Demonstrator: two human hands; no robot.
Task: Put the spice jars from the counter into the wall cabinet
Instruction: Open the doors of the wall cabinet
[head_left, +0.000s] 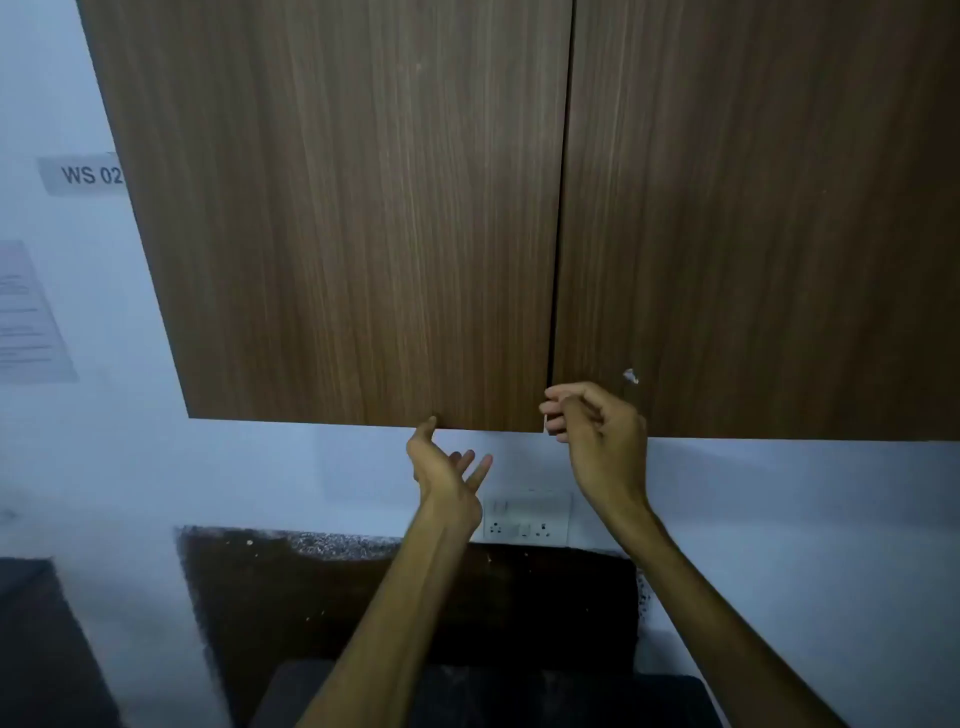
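While wall cabinet (332, 218) stays shut | left hand (447, 478) open beneath | right hand (597, 426) pinching door edge

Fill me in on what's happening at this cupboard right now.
A person is standing at a wooden wall cabinet with both doors shut or nearly so. The left hand is open, its thumb touching the bottom edge of the left door. The right hand is curled at the lower corner where the two doors meet, fingers at the gap, as if about to pull one open. Neither hand holds a jar, and no spice jars are in view. A wall socket sits below.
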